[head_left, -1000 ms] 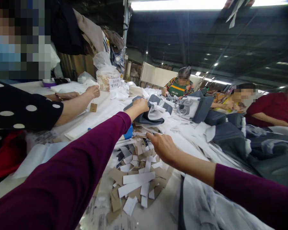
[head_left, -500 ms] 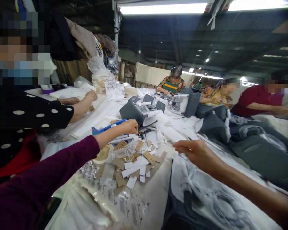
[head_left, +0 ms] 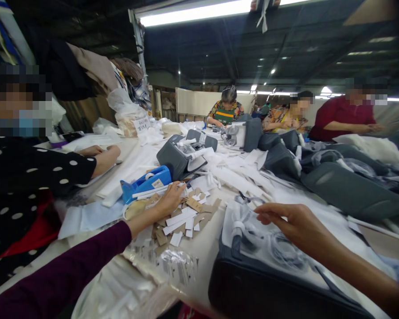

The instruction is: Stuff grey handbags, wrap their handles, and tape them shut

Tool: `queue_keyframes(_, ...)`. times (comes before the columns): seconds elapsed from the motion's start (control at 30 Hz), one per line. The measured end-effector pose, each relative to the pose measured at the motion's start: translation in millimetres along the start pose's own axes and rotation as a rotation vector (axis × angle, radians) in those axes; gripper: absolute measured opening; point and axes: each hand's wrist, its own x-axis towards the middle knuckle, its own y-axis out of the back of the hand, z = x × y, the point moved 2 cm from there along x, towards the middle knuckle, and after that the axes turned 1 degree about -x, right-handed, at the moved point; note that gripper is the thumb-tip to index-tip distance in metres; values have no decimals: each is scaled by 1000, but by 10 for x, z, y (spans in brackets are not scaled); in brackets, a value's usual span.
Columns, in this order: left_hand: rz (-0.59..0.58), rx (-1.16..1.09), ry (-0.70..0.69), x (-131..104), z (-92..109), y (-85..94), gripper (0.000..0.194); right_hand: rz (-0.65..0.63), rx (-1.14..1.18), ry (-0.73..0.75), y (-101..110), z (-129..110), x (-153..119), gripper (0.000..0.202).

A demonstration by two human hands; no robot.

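Observation:
My left hand (head_left: 171, 197), below a purple sleeve, reaches over a heap of brown and white paper tags (head_left: 182, 217). Its fingers are stretched toward the heap, and no held thing shows in them. Just beyond it are a blue tape dispenser (head_left: 145, 184) and thin white rods. On the right, my right hand (head_left: 287, 218) hovers with loosely extended fingers, nothing visible in them. Under it lies a dark grey fabric bag (head_left: 252, 274), its top covered in whitish wrapping and coiled grey strips (head_left: 287, 250). A small black-tipped tool (head_left: 243, 196) rests at the bag's far edge.
Clear plastic packets (head_left: 177, 266) lie at the table's near edge. Another grey bag (head_left: 174, 155) stands mid-table amid white strips; several more (head_left: 349, 188) are piled right. A co-worker in a polka-dot top (head_left: 40, 173) works close on the left. Other people sit across the table.
My left hand has come down from in front of the tape dispenser onto the tags, uncovering the dispenser. The near bag shows more fully, with my right hand now above it. The view has shifted.

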Motion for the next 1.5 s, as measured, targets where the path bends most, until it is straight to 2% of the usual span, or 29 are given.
queue_keyframes(0.1,56,9,10,326,-80,-18,46,-33,4,14,8,15,-40,30)
queue_keyframes(0.2,90,26,22,641,-102,63,45,-39,-1,22,27,44,-70,29)
queue_keyframes(0.33,80,68,24,844,-60,251,46,-33,9,19,74,105,-140,30)
queue_keyframes(0.47,17,119,-73,852,99,354,51,-3,13,7,103,144,-204,30)
queue_keyframes(0.57,-161,143,-185,856,247,254,51,19,33,14,84,127,-200,30)
queue_keyframes(0.67,-294,184,-213,885,351,89,43,10,48,40,44,85,-181,29)
queue_keyframes(0.73,-278,227,-170,907,392,9,37,6,36,51,30,66,-183,29)
queue_keyframes(0.87,-98,302,4,909,416,-58,30,7,20,47,46,74,-212,29)
queue_keyframes(1.0,-68,283,123,905,350,-78,19,17,27,14,65,114,-208,29)
queue_keyframes(1.17,-88,152,278,1097,122,115,17,26,53,22,54,114,-180,28)
queue_keyframes(1.33,-79,29,282,1234,27,423,23,47,148,36,71,54,-166,25)
queue_keyframes(1.4,-91,19,267,1178,67,456,22,64,156,46,83,21,-154,25)
queue_keyframes(1.5,-125,27,272,1011,169,340,21,105,167,46,105,-22,-140,26)
